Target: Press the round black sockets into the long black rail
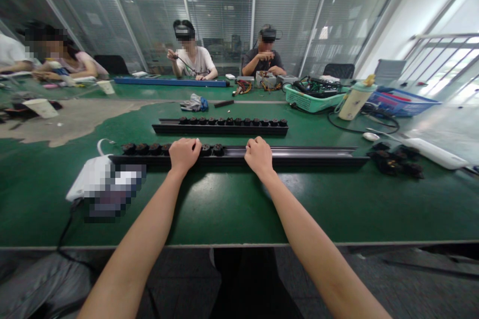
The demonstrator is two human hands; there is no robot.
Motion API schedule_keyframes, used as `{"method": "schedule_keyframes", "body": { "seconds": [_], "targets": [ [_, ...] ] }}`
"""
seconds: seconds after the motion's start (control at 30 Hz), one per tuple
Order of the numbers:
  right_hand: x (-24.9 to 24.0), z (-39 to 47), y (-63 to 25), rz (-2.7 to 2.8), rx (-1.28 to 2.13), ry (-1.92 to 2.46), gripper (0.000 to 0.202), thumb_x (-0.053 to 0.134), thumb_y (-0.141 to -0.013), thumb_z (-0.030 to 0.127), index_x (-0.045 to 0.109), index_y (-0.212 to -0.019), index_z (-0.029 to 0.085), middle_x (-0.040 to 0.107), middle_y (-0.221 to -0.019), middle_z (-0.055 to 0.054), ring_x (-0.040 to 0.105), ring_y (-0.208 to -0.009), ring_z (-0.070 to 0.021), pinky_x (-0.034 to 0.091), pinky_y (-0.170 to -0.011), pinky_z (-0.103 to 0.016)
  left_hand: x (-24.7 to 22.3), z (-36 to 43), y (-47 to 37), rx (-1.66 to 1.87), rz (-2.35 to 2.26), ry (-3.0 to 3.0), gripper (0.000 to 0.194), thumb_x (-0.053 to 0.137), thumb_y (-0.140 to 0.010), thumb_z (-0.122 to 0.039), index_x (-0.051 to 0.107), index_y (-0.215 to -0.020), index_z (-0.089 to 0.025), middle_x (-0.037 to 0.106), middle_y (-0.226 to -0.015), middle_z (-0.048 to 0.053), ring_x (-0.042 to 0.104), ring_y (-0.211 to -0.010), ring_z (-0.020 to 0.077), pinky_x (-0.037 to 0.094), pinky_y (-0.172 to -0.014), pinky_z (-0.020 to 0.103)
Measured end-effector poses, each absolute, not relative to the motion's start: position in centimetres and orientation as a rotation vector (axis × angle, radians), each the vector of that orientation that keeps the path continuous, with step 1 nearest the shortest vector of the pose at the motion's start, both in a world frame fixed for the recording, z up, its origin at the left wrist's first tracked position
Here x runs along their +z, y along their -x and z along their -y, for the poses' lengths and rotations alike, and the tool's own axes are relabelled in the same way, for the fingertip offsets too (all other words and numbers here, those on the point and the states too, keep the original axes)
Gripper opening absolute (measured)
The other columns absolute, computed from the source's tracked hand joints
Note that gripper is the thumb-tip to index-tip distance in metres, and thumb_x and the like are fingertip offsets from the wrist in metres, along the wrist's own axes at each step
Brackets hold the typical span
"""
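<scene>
A long black metal channel (318, 158) lies crosswise on the green table before me, with a shiny inner trough. Several round black modules, like socket inserts (155, 148), sit in a row in its left part; the right part of the trough holds none. My left hand (185, 153) is closed over the channel among the modules, hiding some of them. Just right of the last module, my right hand (259, 155) grips the channel with curled fingers. Behind it, a shorter black channel (220, 129) carries a full row of similar modules.
Loose black modules (396, 159) lie in a pile at the right, beside a white power strip (436, 153). A white box-like device (88, 179) stands at the left. Farther back are a green basket (312, 98), a tumbler (355, 101) and a glove (194, 103). People sit across the table.
</scene>
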State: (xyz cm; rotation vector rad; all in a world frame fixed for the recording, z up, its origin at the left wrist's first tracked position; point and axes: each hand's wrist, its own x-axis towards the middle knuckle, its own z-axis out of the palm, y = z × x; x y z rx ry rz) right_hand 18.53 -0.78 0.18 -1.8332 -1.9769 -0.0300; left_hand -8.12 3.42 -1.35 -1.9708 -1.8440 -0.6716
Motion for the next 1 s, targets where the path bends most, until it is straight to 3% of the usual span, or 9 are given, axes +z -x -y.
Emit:
{"method": "schedule_keyframes", "body": {
  "seconds": [1.0],
  "targets": [
    [0.56, 0.89, -18.5, 1.93, -0.006, 1.926, 0.03, 0.047, -0.102, 0.012, 0.074, -0.115, 0.015, 0.069, -0.122, -0.017, 0.065, -0.114, -0.0282, 0.046, -0.093, -0.037, -1.58, -3.61, 8.33, -0.674, 1.832, 1.974, 0.05, 0.037, -0.105, -0.041, 0.075, -0.079, -0.022, 0.078, -0.091, 0.016, 0.069, -0.089, 0.031, 0.041, -0.073, 0.039]
  ]
}}
